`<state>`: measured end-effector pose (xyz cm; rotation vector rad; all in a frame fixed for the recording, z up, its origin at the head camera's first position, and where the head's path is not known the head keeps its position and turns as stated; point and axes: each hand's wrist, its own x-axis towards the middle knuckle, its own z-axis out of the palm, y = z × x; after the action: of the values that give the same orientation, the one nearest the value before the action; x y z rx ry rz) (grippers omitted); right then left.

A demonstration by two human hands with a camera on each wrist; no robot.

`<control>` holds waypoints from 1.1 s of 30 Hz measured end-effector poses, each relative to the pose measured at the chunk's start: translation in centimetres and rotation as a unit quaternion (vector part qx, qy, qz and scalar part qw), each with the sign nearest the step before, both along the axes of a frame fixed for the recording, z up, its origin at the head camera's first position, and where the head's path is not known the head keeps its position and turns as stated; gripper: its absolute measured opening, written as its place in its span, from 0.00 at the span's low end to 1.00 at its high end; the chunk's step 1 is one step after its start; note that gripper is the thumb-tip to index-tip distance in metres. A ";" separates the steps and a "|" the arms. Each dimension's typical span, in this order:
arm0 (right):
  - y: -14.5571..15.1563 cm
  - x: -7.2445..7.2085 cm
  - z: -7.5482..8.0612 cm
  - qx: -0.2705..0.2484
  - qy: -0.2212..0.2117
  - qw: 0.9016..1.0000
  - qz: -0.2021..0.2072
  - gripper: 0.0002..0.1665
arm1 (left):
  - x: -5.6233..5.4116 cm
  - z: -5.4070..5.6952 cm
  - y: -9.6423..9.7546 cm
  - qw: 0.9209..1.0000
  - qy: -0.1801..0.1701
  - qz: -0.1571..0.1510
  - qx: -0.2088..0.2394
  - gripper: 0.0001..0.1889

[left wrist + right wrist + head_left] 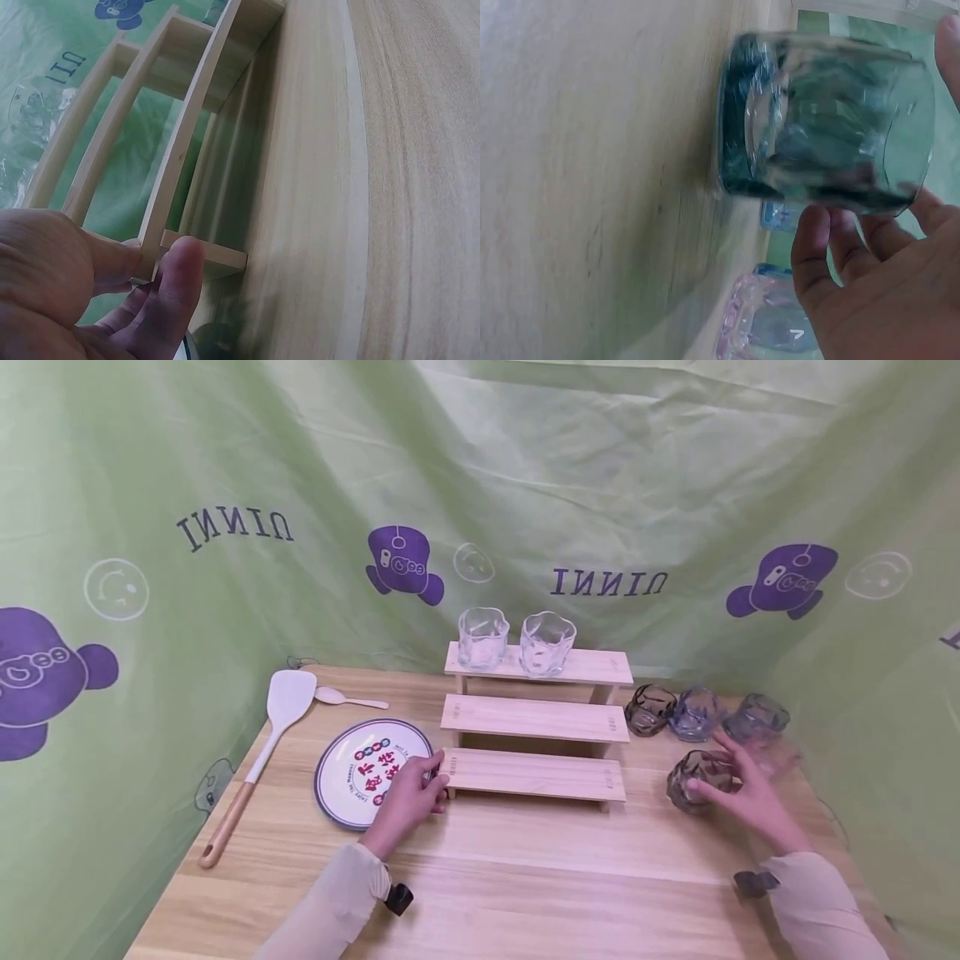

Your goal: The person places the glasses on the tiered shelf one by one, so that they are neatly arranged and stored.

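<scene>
A three-step wooden rack (536, 772) stands on the table, with two clear glasses (482, 639) on its top step. My left hand (408, 797) pinches the left end of its lowest step between thumb and fingers, plainly seen in the left wrist view. To the right, a dark grey-green tinted glass (681, 770) is on the table, wavy-sided and somewhat blurred. Around it my right hand (753, 793) is spread. In the right wrist view its fingers (814, 247) lie along one side of the glass, while the thumb is apart from the rim.
Behind the right hand are a brown glass (649, 710), a blue glass (695, 714), a grey-blue glass (759, 717) and a pink glass (769, 322). Left of the rack lie a printed plate (341, 781), a small spoon (348, 700) and a white spatula (262, 756). Green curtain (525, 468) encloses the table.
</scene>
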<state>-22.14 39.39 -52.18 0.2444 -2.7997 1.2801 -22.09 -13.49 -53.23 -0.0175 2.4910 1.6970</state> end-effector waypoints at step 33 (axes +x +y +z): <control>0.4 2.3 -1.2 -0.013 -0.030 0.999 0.023 0.60 | -0.1 0.1 0.0 1.000 0.002 -0.004 -0.019 0.29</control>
<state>-19.82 39.80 -53.39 0.2766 -2.8411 1.3537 -22.18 -13.45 -53.13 -0.0079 2.5237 1.6480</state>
